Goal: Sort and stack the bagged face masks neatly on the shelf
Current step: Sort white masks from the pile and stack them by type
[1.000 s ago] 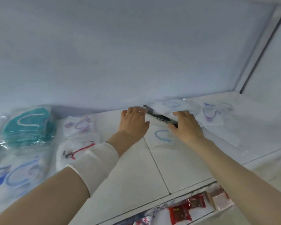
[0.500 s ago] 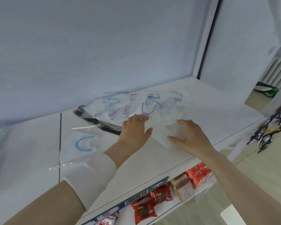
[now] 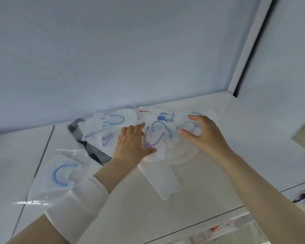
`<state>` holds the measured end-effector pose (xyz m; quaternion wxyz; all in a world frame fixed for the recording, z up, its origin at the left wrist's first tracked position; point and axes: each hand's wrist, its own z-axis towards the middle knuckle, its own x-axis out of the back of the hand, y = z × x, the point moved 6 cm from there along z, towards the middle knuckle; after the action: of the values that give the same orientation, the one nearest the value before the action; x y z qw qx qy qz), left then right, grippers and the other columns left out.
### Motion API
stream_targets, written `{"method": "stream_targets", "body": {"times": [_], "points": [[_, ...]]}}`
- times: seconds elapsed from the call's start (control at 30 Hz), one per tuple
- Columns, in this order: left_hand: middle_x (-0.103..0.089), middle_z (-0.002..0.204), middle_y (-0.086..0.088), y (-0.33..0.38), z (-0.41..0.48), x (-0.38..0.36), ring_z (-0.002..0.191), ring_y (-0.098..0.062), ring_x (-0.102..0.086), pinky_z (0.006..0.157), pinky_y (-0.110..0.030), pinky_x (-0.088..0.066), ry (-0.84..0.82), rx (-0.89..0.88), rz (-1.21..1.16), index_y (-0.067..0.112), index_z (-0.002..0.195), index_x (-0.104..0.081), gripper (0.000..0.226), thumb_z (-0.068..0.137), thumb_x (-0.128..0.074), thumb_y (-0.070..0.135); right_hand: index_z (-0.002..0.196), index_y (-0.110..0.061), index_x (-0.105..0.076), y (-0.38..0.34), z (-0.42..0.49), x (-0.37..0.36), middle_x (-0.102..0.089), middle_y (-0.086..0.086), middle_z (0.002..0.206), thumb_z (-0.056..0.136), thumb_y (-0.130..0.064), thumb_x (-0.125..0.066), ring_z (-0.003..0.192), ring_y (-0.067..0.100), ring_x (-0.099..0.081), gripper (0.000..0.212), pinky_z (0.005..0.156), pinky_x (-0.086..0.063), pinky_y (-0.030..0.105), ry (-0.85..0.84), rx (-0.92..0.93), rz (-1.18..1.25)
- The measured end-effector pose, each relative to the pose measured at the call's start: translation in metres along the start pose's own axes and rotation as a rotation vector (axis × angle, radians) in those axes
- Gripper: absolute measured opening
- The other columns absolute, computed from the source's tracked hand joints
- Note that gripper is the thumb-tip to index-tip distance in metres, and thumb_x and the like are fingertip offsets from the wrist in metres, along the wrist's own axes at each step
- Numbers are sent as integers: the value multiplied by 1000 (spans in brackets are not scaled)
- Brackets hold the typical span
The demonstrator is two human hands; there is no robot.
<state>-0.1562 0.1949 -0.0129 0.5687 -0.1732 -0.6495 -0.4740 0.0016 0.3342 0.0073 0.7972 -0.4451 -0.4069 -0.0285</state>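
A loose pile of bagged white face masks (image 3: 158,132) with blue and purple ear loops lies on the white shelf (image 3: 236,138) near the back wall. My left hand (image 3: 132,143) rests flat on the pile's left part, fingers together, thumb against a mask's edge. My right hand (image 3: 202,134) hovers on the pile's right side, fingers curled and spread over a mask. A black bagged mask (image 3: 93,152) sticks out from under the pile on the left. A single bagged white mask with a blue loop (image 3: 60,175) lies apart at the lower left, partly hidden by my left sleeve.
The shelf's back wall rises right behind the pile, and a side post (image 3: 245,50) closes the right corner. A seam (image 3: 42,155) divides the shelf boards on the left. Below the front edge, packaged goods (image 3: 217,231) show on a lower shelf.
The view has swung right along the shelf; the teal and other masks at the left have left the frame. Both hands moved from the black mask onto the pile of white masks.
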Motion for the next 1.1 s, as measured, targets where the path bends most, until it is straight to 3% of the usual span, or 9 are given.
{"method": "stream_targets", "body": {"times": [0.13,0.2,0.27,0.33,0.57,0.7,0.87,0.97,1.1], "points": [[-35,140,-1,0,-5,9,130,-21,-24,102,-22,-17,40,77,13,20,145,-30,90,72,-77,43,120,-7,-60,-5,11,-29,-58,11,121,64,-52,-76,118,30,-49,74,103,-32,33,-133,149,-75],[-30,145,0,-8,-16,9,134,-21,-19,106,-23,-12,47,174,33,21,145,-29,93,70,-77,47,117,-4,-61,-7,14,-42,-58,14,117,53,-70,-61,116,36,-47,92,101,-25,31,-154,258,-167],[-24,149,0,-13,-30,4,138,-20,-12,111,-26,-8,41,266,54,22,146,-27,95,70,-75,50,122,-6,-55,-10,18,-53,-51,11,123,46,-82,-46,120,34,-37,108,102,-21,30,-217,315,-215],[-22,151,-1,-10,-40,-3,140,-20,-10,113,-28,-8,60,321,66,21,147,-25,93,73,-72,52,128,-10,-47,-14,18,-64,-41,7,130,47,-84,-53,125,30,-27,110,105,-20,31,-311,335,-272],[-28,149,-1,7,-63,-6,136,-20,-18,113,-35,-27,281,366,-89,19,145,-31,92,69,-76,47,92,-12,-68,-14,18,-54,-61,4,101,65,-34,-82,109,32,-45,38,83,-24,22,-153,369,6],[-35,139,8,17,-75,9,131,-13,-30,106,-19,-26,433,409,-293,21,146,-26,87,76,-74,37,97,-17,-58,-5,26,-34,-61,-10,76,69,-24,-80,71,2,-58,37,62,-39,12,-388,149,362],[-62,108,6,22,-71,13,94,-8,-62,85,-22,-50,499,472,-1031,21,129,-48,49,84,-67,22,99,-24,-60,-11,21,-19,-51,-6,53,67,-16,-82,47,0,-48,40,49,-36,10,-564,169,432],[-66,77,8,19,-70,25,72,-11,-61,65,-18,-53,435,368,-978,21,93,-65,12,87,-64,10,99,-22,-60,-18,19,-24,-60,-5,61,67,-14,-81,52,2,-58,39,56,-43,13,-638,135,464],[-61,70,8,-3,-85,40,66,-11,-58,61,-20,-51,323,337,-979,19,77,-61,16,86,-66,8,80,-12,-56,-39,18,-33,-63,-6,61,73,-1,-73,49,9,-60,22,49,-46,16,-632,50,642]]}}
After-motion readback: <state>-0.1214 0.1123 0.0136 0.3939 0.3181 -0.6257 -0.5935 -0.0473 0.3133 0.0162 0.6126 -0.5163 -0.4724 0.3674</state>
